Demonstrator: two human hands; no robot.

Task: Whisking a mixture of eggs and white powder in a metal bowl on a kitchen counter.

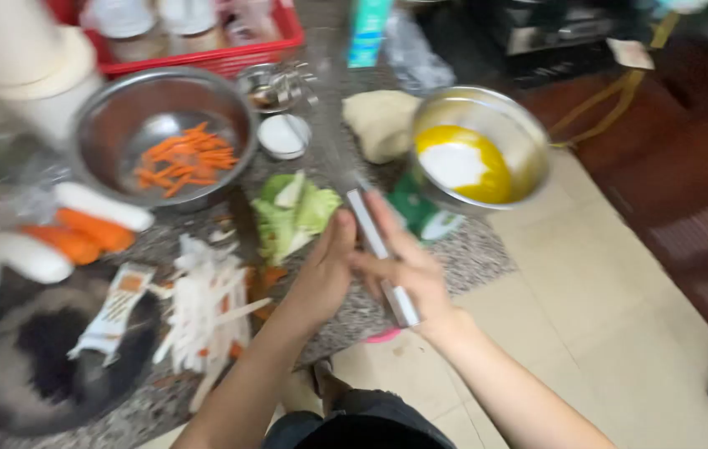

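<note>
You are holding a knife (381, 256) with your right hand (408, 274); the fingers are closing around its pale handle near the edge of the speckled stone counter (487, 249), and the blade is pointing away from you, toward the cabbage leaves (294, 213). Your left hand (325, 270) is pressing against the knife from the other side, with the thumb up beside the blade; I cannot tell if it is really gripping it, because the picture is blurred. Just left of your hands, a pile of white radish strips (204, 312) is lying on the counter, and a small grater (113, 312) is lying beside it. Farther left, whole carrots (88, 233) and white radishes (100, 204) are resting together. Behind them, a steel bowl (163, 137) is holding orange carrot strips (188, 158). To the right, another steel bowl (520, 141) is holding yellow liquid with something white in it.
</note>
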